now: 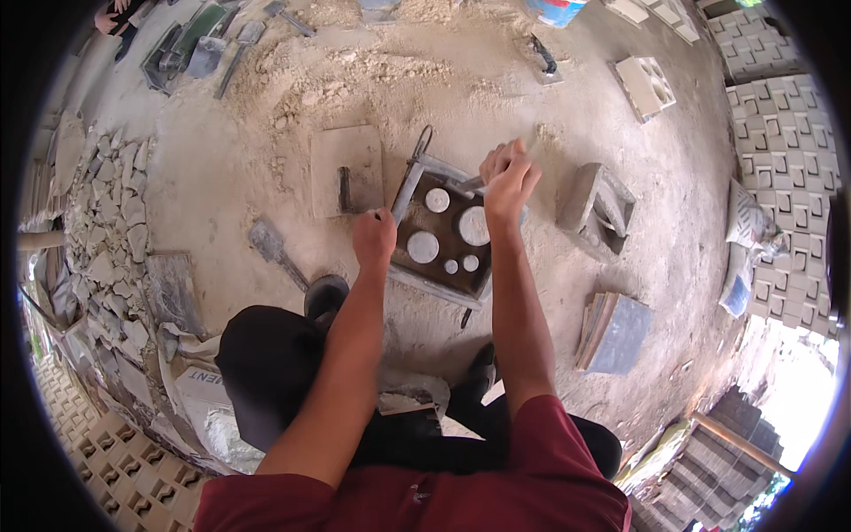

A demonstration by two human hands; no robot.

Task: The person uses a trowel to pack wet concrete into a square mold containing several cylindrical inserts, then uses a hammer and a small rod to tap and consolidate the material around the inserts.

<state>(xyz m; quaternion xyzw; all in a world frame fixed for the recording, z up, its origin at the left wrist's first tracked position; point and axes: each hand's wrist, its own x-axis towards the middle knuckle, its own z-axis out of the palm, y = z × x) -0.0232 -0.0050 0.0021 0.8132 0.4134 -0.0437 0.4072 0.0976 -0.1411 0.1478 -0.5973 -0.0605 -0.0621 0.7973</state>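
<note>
In front of me on the ground sits a square metal mould frame [434, 286], turned at an angle. Dark, sandy material fills it, and several pale round discs of different sizes, such as a large one [423, 246], show in its surface. My left hand [374, 238] is closed in a fist at the frame's left edge; the fingers hide what is in it. Across the far right part of the frame, my right hand [508, 184] is closed around a flat grey tool [472, 184], mostly covered by the fingers. A wire loop [423, 142] rises from the far corner.
A square board with a dark handle [345, 189] lies left of the frame, a small shovel [277, 251] nearer me. Rightward are a hollow concrete block [596, 211] and stacked plates [613, 332]. Loose sand [328, 80] spreads beyond; broken pieces [111, 213] are piled at left.
</note>
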